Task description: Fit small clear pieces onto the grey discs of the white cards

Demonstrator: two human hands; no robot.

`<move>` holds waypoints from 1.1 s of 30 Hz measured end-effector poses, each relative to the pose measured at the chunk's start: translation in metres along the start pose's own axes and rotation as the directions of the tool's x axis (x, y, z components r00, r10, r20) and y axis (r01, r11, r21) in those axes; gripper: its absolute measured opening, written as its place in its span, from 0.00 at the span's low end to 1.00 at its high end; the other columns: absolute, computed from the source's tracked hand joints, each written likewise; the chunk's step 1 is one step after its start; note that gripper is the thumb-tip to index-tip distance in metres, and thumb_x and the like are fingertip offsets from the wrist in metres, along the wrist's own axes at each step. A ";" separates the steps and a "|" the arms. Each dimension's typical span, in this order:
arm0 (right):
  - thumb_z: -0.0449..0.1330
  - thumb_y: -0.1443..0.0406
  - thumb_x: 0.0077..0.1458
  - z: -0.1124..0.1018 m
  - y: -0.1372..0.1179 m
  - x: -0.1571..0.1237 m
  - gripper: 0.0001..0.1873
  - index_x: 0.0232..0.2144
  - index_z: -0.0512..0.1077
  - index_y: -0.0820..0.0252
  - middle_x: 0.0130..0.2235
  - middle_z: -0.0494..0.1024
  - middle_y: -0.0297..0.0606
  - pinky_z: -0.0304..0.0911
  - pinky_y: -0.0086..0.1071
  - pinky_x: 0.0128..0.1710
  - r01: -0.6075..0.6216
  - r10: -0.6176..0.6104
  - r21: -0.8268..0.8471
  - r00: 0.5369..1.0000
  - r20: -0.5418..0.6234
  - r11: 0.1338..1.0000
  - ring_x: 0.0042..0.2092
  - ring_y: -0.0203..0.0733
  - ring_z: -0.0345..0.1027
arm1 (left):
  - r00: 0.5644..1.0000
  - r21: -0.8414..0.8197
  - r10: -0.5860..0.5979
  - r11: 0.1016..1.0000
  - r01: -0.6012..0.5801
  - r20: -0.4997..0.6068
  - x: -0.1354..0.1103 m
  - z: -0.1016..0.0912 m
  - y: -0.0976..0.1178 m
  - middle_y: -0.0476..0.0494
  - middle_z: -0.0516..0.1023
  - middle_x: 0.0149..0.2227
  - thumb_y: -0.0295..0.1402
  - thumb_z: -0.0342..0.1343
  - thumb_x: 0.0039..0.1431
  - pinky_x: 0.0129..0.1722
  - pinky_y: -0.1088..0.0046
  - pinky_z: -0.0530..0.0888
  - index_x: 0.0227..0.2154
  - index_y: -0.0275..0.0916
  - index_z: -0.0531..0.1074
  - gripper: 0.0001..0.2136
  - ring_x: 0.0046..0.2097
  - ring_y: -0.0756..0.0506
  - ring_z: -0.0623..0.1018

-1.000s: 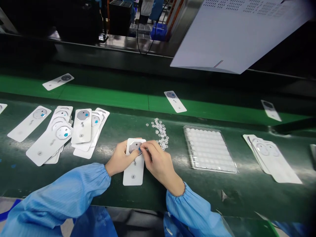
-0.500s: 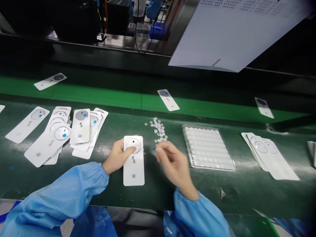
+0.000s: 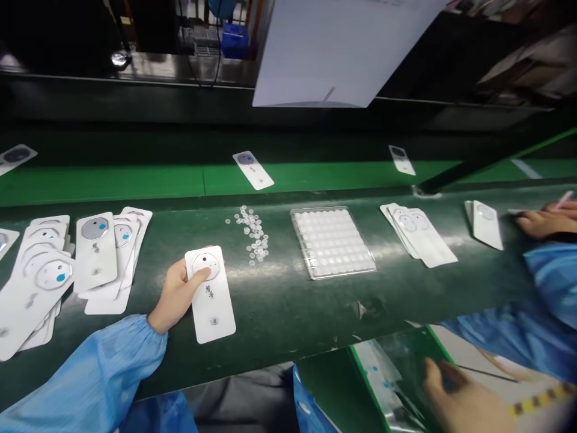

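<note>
One card (image 3: pixel 215 305), edges clear of the discs (image 3: pixel 258 243), is clamped by the left hand (image 3: pixel 177 293); right hand's grip (image 3: pixel 473 402) unclear.

Clear rectangular plastic tray (image 3: pixel 343 273) of white round pieces (image 3: pixel 331 237): one. White, round-cornered rectangular cards (image 3: pixel 213 310): one in the left hand (image 3: pixel 174 297); three on the bright green strip (image 3: pixel 162 184); at least four in the leftmost pile (image 3: pixel 36 288), one partly visible beside it; at least three in the next pile (image 3: pixel 95 258); right of the tray, three overlapping, then two. Small translucent discs (image 3: pixel 257 228): dozens, overlapping, not exactly countable.
</note>
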State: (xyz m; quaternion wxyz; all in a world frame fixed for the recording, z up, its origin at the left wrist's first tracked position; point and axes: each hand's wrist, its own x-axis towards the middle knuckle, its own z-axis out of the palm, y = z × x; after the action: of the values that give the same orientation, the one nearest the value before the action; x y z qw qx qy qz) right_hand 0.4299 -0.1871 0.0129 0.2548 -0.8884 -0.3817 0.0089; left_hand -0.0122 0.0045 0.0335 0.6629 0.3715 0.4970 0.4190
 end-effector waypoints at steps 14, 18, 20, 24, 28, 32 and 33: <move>0.58 0.60 0.69 0.131 -0.233 -0.003 0.13 0.43 0.81 0.59 0.40 0.80 0.43 0.74 0.37 0.40 0.648 -0.798 0.500 0.579 0.166 0.574 0.39 0.45 0.77 | 1.000 0.040 0.016 0.999 -0.017 0.025 0.000 -0.002 -0.002 0.35 0.83 0.42 0.47 0.69 0.54 0.33 0.68 0.78 0.58 0.31 0.71 0.34 0.36 0.40 0.82; 0.55 0.58 0.70 0.131 -0.233 0.000 0.16 0.39 0.80 0.58 0.39 0.80 0.44 0.74 0.38 0.43 0.604 -0.776 0.532 0.604 0.180 0.594 0.40 0.46 0.77 | 0.999 0.043 0.029 0.999 -0.030 0.032 0.000 -0.002 0.000 0.35 0.82 0.43 0.46 0.68 0.55 0.34 0.68 0.79 0.60 0.30 0.69 0.35 0.38 0.40 0.82; 0.54 0.55 0.70 0.129 -0.235 0.001 0.18 0.37 0.79 0.58 0.39 0.81 0.46 0.74 0.39 0.43 0.561 -0.750 0.561 0.636 0.179 0.609 0.41 0.47 0.77 | 0.998 0.029 0.053 0.998 -0.054 0.033 -0.002 0.000 0.000 0.38 0.83 0.41 0.45 0.68 0.56 0.34 0.68 0.80 0.68 0.34 0.58 0.42 0.36 0.41 0.83; 0.53 0.51 0.70 0.118 -0.247 -0.004 0.22 0.36 0.76 0.61 0.29 0.78 0.41 0.71 0.33 0.27 0.416 -0.684 0.648 0.693 0.228 0.638 0.27 0.41 0.72 | 0.986 0.115 0.161 0.980 -0.165 0.043 -0.008 0.004 -0.008 0.45 0.82 0.35 0.41 0.65 0.61 0.28 0.71 0.79 0.73 0.44 0.44 0.45 0.28 0.45 0.81; 0.60 0.45 0.63 0.107 -0.270 -0.027 0.25 0.30 0.73 0.60 0.20 0.69 0.31 0.55 0.26 0.16 -0.035 -0.611 0.783 0.603 0.512 0.622 0.18 0.32 0.58 | 0.908 0.396 0.414 0.824 -0.406 0.068 -0.010 0.007 -0.017 0.38 0.83 0.47 0.37 0.62 0.63 0.41 0.70 0.81 0.52 0.39 0.79 0.16 0.41 0.42 0.84; 0.67 0.43 0.54 0.104 -0.286 -0.047 0.27 0.27 0.72 0.60 0.19 0.66 0.28 0.50 0.26 0.17 -0.286 -0.591 0.761 0.495 0.637 0.582 0.19 0.31 0.55 | 0.864 0.425 0.488 0.760 -0.491 0.125 -0.008 0.008 -0.017 0.41 0.84 0.48 0.36 0.69 0.57 0.54 0.64 0.78 0.48 0.41 0.83 0.16 0.50 0.38 0.83; 0.67 0.43 0.54 0.105 -0.288 -0.050 0.26 0.28 0.72 0.60 0.19 0.65 0.28 0.49 0.26 0.18 -0.286 -0.597 0.763 0.487 0.637 0.580 0.20 0.31 0.54 | 0.859 0.402 0.495 0.766 -0.502 0.128 -0.007 0.008 -0.016 0.42 0.85 0.47 0.36 0.70 0.56 0.54 0.64 0.79 0.46 0.41 0.84 0.15 0.49 0.38 0.83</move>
State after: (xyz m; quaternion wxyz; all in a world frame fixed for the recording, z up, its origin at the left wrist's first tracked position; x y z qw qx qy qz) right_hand 0.1787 -0.0073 0.0451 0.3961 -0.4975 -0.4975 0.5900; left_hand -0.0030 -0.0089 0.0230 0.4351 0.6272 0.4542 0.4594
